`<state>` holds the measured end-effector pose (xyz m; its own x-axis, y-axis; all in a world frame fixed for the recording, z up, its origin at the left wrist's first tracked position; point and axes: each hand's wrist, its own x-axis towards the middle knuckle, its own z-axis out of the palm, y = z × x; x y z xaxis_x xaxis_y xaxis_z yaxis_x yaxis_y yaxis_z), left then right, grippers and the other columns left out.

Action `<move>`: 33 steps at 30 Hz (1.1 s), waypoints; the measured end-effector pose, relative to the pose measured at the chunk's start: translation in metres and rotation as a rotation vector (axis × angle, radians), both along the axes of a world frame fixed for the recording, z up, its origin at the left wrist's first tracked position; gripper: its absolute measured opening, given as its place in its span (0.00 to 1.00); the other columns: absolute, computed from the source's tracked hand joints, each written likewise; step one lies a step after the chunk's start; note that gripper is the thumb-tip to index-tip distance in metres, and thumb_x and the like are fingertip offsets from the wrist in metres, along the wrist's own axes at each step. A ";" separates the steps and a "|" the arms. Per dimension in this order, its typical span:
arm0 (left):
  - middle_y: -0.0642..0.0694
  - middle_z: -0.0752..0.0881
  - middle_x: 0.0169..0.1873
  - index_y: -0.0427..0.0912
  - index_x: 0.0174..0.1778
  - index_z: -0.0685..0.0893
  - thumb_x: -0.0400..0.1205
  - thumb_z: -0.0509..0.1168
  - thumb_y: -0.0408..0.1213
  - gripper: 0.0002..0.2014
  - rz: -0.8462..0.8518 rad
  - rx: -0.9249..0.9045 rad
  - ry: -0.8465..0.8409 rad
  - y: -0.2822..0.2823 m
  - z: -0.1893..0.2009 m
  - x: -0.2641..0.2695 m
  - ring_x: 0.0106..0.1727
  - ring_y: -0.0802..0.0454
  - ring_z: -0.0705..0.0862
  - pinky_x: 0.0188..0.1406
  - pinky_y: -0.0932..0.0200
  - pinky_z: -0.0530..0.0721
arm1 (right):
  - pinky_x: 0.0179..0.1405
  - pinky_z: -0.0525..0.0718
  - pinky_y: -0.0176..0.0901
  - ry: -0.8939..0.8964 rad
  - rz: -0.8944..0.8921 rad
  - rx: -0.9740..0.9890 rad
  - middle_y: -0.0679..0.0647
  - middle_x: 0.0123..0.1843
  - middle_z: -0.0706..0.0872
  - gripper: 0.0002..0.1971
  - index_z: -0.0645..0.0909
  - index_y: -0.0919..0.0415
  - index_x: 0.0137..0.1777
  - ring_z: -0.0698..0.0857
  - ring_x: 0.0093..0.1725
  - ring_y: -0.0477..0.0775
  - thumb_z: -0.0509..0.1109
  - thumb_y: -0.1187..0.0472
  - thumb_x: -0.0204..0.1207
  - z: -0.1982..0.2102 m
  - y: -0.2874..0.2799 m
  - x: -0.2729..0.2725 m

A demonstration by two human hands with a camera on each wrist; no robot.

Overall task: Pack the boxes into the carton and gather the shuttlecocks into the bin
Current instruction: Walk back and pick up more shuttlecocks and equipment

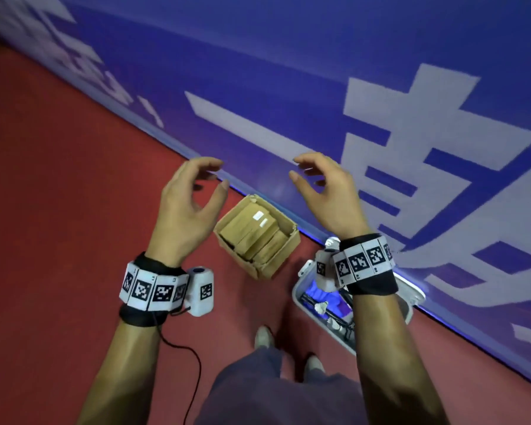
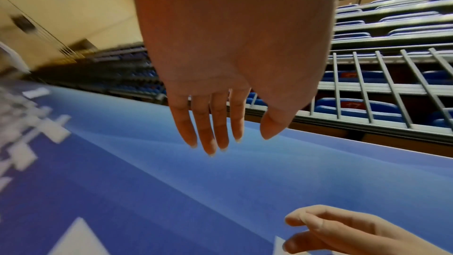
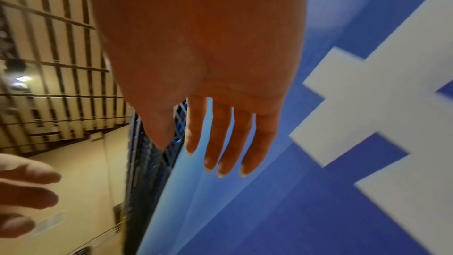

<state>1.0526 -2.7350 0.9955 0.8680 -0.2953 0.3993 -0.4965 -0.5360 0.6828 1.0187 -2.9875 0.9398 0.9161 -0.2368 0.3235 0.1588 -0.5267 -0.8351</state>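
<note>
An open cardboard carton (image 1: 284,250) stands on the red floor below my raised hands, with several flat brown boxes (image 1: 252,231) stacked inside it. A white bin (image 1: 411,289) sits to its right, partly hidden by my right forearm, and a shuttlecock (image 1: 321,307) lies in it. My left hand (image 1: 210,176) hovers empty above and left of the carton, fingers loosely curved. My right hand (image 1: 299,170) hovers empty above and right of it. In the wrist views the left hand (image 2: 235,139) and right hand (image 3: 193,154) hold nothing.
A blue banner wall (image 1: 319,87) with large white characters runs diagonally just behind the carton and bin. Red floor (image 1: 59,179) stretches to the left. My feet (image 1: 264,335) stand just short of the carton. Blue stadium seats (image 2: 355,106) and railings rise behind the wall.
</note>
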 end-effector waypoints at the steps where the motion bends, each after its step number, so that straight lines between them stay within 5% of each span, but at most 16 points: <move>1: 0.49 0.88 0.58 0.43 0.65 0.85 0.85 0.72 0.36 0.12 0.052 0.008 -0.003 0.023 0.000 -0.012 0.60 0.55 0.87 0.61 0.49 0.86 | 0.57 0.84 0.38 0.011 0.050 -0.006 0.45 0.58 0.88 0.13 0.84 0.51 0.65 0.86 0.57 0.43 0.73 0.51 0.84 0.000 0.019 0.004; 8: 0.54 0.87 0.60 0.47 0.66 0.84 0.86 0.71 0.39 0.13 0.450 0.012 0.013 0.199 0.001 -0.097 0.63 0.58 0.86 0.64 0.51 0.86 | 0.61 0.82 0.37 0.050 0.456 -0.060 0.46 0.57 0.88 0.14 0.85 0.51 0.65 0.85 0.56 0.41 0.74 0.50 0.82 0.020 0.183 0.028; 14: 0.55 0.87 0.60 0.48 0.65 0.84 0.86 0.71 0.40 0.12 0.786 0.024 -0.007 0.366 -0.001 -0.197 0.62 0.58 0.86 0.63 0.54 0.86 | 0.62 0.85 0.45 0.016 0.742 -0.076 0.46 0.56 0.89 0.12 0.85 0.49 0.63 0.86 0.56 0.41 0.74 0.49 0.82 0.020 0.384 0.025; 22: 0.53 0.87 0.59 0.44 0.66 0.84 0.86 0.71 0.38 0.12 1.196 0.042 0.004 0.560 -0.015 -0.364 0.61 0.59 0.86 0.62 0.55 0.86 | 0.65 0.85 0.45 -0.015 1.164 -0.059 0.42 0.59 0.88 0.12 0.84 0.46 0.64 0.85 0.62 0.39 0.73 0.48 0.82 0.017 0.671 -0.068; 33: 0.57 0.86 0.59 0.50 0.66 0.83 0.85 0.71 0.39 0.14 1.710 -0.045 0.131 0.690 -0.068 -0.525 0.60 0.60 0.85 0.60 0.51 0.86 | 0.63 0.84 0.42 0.048 1.706 -0.134 0.44 0.58 0.88 0.11 0.85 0.48 0.63 0.86 0.60 0.40 0.74 0.51 0.82 -0.027 0.941 -0.200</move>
